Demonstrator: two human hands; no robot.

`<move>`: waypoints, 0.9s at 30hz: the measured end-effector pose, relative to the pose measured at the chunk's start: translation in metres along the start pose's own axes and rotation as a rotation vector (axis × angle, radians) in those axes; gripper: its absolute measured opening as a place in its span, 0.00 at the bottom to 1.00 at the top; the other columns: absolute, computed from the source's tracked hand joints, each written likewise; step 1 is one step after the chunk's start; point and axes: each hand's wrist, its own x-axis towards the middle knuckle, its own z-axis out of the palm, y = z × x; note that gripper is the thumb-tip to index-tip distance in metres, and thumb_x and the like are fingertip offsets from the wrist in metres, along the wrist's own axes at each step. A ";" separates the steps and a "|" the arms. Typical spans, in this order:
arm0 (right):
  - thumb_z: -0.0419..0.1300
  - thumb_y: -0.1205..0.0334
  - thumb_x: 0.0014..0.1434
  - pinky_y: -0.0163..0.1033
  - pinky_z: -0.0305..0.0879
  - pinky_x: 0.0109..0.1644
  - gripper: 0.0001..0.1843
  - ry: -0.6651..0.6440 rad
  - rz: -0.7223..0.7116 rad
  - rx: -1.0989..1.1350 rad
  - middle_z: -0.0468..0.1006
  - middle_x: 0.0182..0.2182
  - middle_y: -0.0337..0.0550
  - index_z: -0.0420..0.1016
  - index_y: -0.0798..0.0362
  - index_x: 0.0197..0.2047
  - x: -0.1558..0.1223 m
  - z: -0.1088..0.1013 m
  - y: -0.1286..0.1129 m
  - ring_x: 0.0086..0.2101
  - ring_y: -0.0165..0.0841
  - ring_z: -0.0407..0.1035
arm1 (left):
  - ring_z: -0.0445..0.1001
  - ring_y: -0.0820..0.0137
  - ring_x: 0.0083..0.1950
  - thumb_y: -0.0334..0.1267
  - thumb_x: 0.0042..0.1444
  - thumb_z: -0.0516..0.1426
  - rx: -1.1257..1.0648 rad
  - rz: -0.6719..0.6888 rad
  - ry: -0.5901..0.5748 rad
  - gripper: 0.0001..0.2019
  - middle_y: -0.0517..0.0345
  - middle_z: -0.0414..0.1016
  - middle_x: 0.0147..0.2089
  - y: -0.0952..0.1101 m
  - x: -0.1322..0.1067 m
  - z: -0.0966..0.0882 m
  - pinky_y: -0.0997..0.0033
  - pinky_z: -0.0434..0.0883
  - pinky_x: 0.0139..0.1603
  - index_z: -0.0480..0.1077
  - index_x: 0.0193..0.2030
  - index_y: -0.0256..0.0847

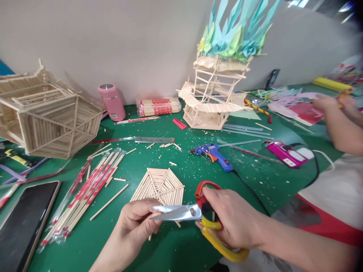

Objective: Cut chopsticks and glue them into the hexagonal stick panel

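My right hand [231, 215] grips a pair of scissors [180, 212] by its red and yellow handles, the blades pointing left and slightly apart. At the blade tips, my left hand [138, 223] is closed in a pinch; what lies between its fingers is hidden. Just behind both hands rests a flat polygonal panel of thin wooden sticks [161, 185] with spokes meeting at its middle, partly covered by my left hand and the blades. Short stick ends show below the blades.
A blue glue gun [214, 154] lies beyond my right hand. Wrapped chopsticks [87, 192] and a phone [28, 223] are at left. Behind stand a stick lantern frame [59, 121], a pink bottle [112, 102] and a stick tower [215, 90]. Another person's hands [337, 109] work at right.
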 end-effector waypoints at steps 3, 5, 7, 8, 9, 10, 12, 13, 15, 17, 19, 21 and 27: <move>0.54 0.51 0.51 0.37 0.46 0.21 0.15 0.033 0.008 -0.019 0.64 0.18 0.35 0.52 0.50 0.31 0.001 0.001 -0.001 0.18 0.32 0.59 | 0.57 0.76 0.24 0.42 0.54 0.57 -0.102 -0.024 0.016 0.11 0.62 0.62 0.21 -0.002 0.001 0.003 0.76 0.55 0.23 0.72 0.26 0.40; 0.55 0.49 0.50 0.37 0.47 0.22 0.17 0.058 0.009 -0.026 0.64 0.20 0.35 0.51 0.49 0.30 0.001 0.001 -0.002 0.19 0.31 0.58 | 0.57 0.76 0.24 0.42 0.53 0.58 -0.157 -0.027 0.036 0.11 0.63 0.62 0.21 -0.003 0.003 0.005 0.76 0.55 0.23 0.72 0.24 0.39; 0.57 0.48 0.49 0.37 0.50 0.23 0.19 0.077 0.004 -0.025 0.64 0.22 0.36 0.50 0.49 0.30 0.002 0.000 -0.001 0.20 0.31 0.58 | 0.57 0.77 0.24 0.43 0.52 0.59 -0.183 -0.026 0.051 0.11 0.63 0.62 0.21 -0.004 0.005 0.006 0.77 0.55 0.24 0.72 0.24 0.40; 0.58 0.48 0.48 0.37 0.51 0.23 0.20 0.085 0.001 -0.022 0.64 0.22 0.37 0.50 0.49 0.30 0.002 -0.001 -0.001 0.21 0.31 0.57 | 0.56 0.77 0.24 0.44 0.52 0.59 -0.187 -0.025 0.057 0.11 0.64 0.62 0.21 -0.004 0.005 0.007 0.77 0.55 0.24 0.72 0.24 0.40; 0.58 0.48 0.48 0.37 0.52 0.23 0.20 0.091 -0.002 -0.021 0.64 0.23 0.37 0.50 0.49 0.30 0.002 -0.002 -0.001 0.21 0.31 0.57 | 0.57 0.77 0.24 0.44 0.52 0.59 -0.186 -0.027 0.061 0.11 0.64 0.62 0.21 -0.004 0.006 0.007 0.77 0.55 0.24 0.72 0.25 0.40; 0.58 0.48 0.48 0.38 0.53 0.24 0.20 0.094 -0.004 -0.020 0.64 0.23 0.37 0.51 0.49 0.30 0.001 -0.002 -0.001 0.22 0.31 0.57 | 0.57 0.77 0.24 0.45 0.52 0.59 -0.185 -0.029 0.063 0.11 0.64 0.62 0.21 -0.005 0.006 0.006 0.77 0.55 0.25 0.72 0.25 0.40; 0.58 0.47 0.49 0.39 0.54 0.24 0.20 0.087 -0.005 -0.018 0.64 0.24 0.39 0.52 0.50 0.31 0.001 -0.003 0.000 0.23 0.32 0.58 | 0.57 0.77 0.25 0.45 0.52 0.59 -0.178 -0.031 0.067 0.11 0.64 0.63 0.21 -0.006 0.006 0.005 0.77 0.55 0.25 0.73 0.26 0.40; 0.57 0.47 0.49 0.39 0.55 0.25 0.19 0.080 -0.001 -0.018 0.64 0.24 0.39 0.53 0.50 0.31 0.001 -0.003 0.000 0.23 0.33 0.58 | 0.58 0.77 0.25 0.45 0.52 0.59 -0.173 -0.032 0.068 0.11 0.64 0.63 0.22 -0.006 0.006 0.005 0.77 0.55 0.25 0.73 0.26 0.40; 0.57 0.47 0.50 0.40 0.57 0.26 0.19 0.061 0.010 -0.014 0.65 0.25 0.41 0.54 0.51 0.32 -0.001 -0.002 0.000 0.24 0.34 0.59 | 0.58 0.77 0.25 0.44 0.53 0.59 -0.161 -0.031 0.064 0.11 0.63 0.63 0.22 -0.007 0.004 0.004 0.77 0.55 0.25 0.73 0.25 0.40; 0.57 0.47 0.50 0.41 0.58 0.27 0.19 0.039 0.020 -0.009 0.66 0.26 0.43 0.55 0.52 0.33 -0.001 -0.001 0.000 0.25 0.35 0.60 | 0.58 0.77 0.24 0.43 0.53 0.59 -0.138 -0.027 0.054 0.11 0.63 0.64 0.22 -0.006 0.003 0.003 0.77 0.55 0.24 0.73 0.25 0.40; 0.57 0.47 0.50 0.42 0.60 0.28 0.20 0.018 0.023 -0.012 0.67 0.26 0.44 0.56 0.54 0.35 -0.002 -0.001 -0.001 0.26 0.36 0.62 | 0.59 0.77 0.24 0.43 0.54 0.58 -0.104 -0.024 0.043 0.11 0.62 0.64 0.22 -0.005 0.002 0.002 0.77 0.55 0.23 0.73 0.24 0.39; 0.57 0.48 0.50 0.42 0.60 0.28 0.19 -0.005 0.023 -0.022 0.67 0.26 0.44 0.56 0.54 0.34 -0.002 0.000 0.000 0.25 0.36 0.63 | 0.59 0.76 0.24 0.44 0.54 0.58 -0.067 -0.028 0.035 0.12 0.62 0.64 0.22 -0.003 0.002 0.001 0.77 0.56 0.23 0.72 0.24 0.39; 0.56 0.50 0.51 0.40 0.56 0.25 0.16 -0.009 0.017 -0.061 0.68 0.23 0.41 0.55 0.51 0.32 -0.001 0.006 0.003 0.23 0.36 0.65 | 0.60 0.76 0.24 0.46 0.53 0.58 -0.020 0.000 0.035 0.12 0.61 0.65 0.22 -0.003 0.001 0.002 0.77 0.57 0.23 0.73 0.26 0.40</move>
